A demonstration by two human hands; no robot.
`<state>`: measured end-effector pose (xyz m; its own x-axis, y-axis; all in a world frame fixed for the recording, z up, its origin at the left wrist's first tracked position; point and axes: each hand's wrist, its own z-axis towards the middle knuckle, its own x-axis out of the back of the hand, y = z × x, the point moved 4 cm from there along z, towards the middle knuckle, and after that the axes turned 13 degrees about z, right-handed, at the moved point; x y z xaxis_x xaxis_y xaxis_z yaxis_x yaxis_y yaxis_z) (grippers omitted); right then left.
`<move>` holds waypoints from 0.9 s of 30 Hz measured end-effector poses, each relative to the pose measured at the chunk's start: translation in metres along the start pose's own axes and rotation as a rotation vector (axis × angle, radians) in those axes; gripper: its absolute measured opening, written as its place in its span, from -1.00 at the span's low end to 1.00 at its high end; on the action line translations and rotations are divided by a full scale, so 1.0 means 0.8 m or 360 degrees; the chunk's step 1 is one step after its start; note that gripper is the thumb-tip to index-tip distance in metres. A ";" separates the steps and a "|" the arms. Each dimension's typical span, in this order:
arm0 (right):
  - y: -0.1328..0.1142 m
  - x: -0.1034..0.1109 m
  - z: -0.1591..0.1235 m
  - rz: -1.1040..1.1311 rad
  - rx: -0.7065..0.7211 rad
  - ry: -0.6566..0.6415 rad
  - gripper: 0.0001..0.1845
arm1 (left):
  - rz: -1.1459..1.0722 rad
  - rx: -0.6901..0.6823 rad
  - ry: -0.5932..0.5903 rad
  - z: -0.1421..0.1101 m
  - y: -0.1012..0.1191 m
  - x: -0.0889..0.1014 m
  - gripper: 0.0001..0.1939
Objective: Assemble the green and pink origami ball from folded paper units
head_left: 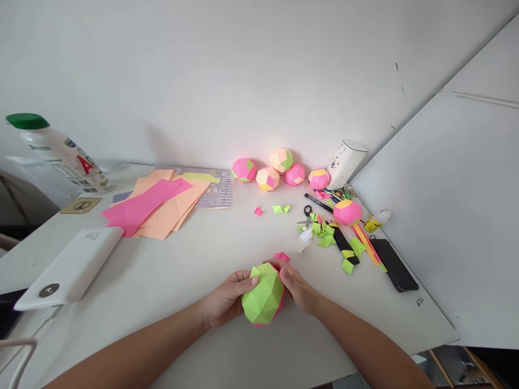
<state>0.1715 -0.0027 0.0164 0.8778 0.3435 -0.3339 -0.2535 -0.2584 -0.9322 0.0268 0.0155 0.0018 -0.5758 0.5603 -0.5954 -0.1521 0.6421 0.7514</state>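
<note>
From my remote seat I see both bare forearms reach in from the near edge of the white tabletop (170, 275) and meet a little inward of it, around a faceted green paper ball with a pink underside (263, 294). The left hand (223, 300) cups the ball's left side, thumb laid along its upper edge and fingers curled behind; the right hand (298, 289) presses its right side, fingers bent close against the paper. Both hands are closed on the ball, which sits just above or on the tabletop; I cannot tell which. A small folded pink paper piece (281, 256) lies just beyond the fingertips.

Toward the far edge, against the white wall (227, 70), five finished pink, orange and green paper balls (267, 178) cluster together, with a white box-shaped device (344, 162) tilted beside them. A sixth pink and orange ball (347, 212) rests near the right edge amid green folded scraps (324, 232), small black-handled scissors (307, 213), a black pen (318, 202), coloured paper strips (365, 240) and a flat black case (395, 265). Three loose pink and green units (275, 209) lie at mid-table.

On the far left, a fanned stack of orange and pink paper sheets (162, 208) overlaps a printed pad (219, 189). A white plastic bottle with a green cap (60, 154) stands at the far left corner, and a white power bank (73, 267) lies along the left edge. A white panel (458, 205) closes off the right side.
</note>
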 end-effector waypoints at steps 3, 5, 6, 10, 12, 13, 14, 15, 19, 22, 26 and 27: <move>0.009 0.012 0.008 0.0313 -0.0153 0.0058 -0.61 | 0.0059 0.0018 0.0027 0.004 0.000 0.006 -0.68; 0.014 0.017 0.011 0.0433 -0.0210 0.0078 -0.66 | 0.0091 0.0016 0.0052 0.006 -0.002 0.007 -0.66; 0.014 0.018 0.012 0.0466 -0.0222 0.0069 -0.65 | 0.0107 0.0010 0.0066 0.006 -0.003 0.007 -0.65; 0.006 0.017 0.012 0.0467 -0.0150 -0.0007 -0.60 | 0.0213 -0.0072 0.0196 0.010 -0.008 0.012 -0.58; -0.004 0.018 0.011 0.0459 -0.0035 0.0015 -0.60 | 0.0389 -0.0347 0.0436 0.010 0.001 0.023 -0.58; -0.011 0.020 0.011 0.0422 0.0067 0.0047 -0.63 | 0.0455 -0.0516 0.0615 0.008 0.007 0.030 -0.62; -0.019 0.022 0.009 0.0349 0.0203 0.0085 -0.66 | 0.0498 -0.0696 0.0783 0.005 0.013 0.037 -0.65; -0.026 0.024 0.008 0.0244 0.0353 0.0119 -0.70 | 0.0540 -0.0767 0.0872 0.004 0.017 0.041 -0.67; -0.040 0.024 0.003 -0.0272 0.0772 0.0162 -0.78 | 0.0469 -0.0662 0.0564 0.010 0.013 0.035 -0.56; -0.032 0.019 0.006 -0.0436 0.0770 0.0114 -0.75 | 0.0384 -0.0524 0.0305 0.012 0.006 0.021 -0.54; -0.020 0.018 0.009 -0.0287 0.0647 0.0076 -0.77 | 0.0367 -0.0503 0.0258 0.011 0.008 0.015 -0.55; -0.018 0.019 0.010 -0.0201 0.0606 0.0085 -0.77 | 0.0377 -0.0510 0.0257 0.012 0.009 0.015 -0.53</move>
<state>0.1857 0.0132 0.0237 0.9290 0.3010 -0.2152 -0.2660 0.1392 -0.9539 0.0261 0.0317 -0.0030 -0.7392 0.5673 -0.3630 -0.2278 0.2966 0.9274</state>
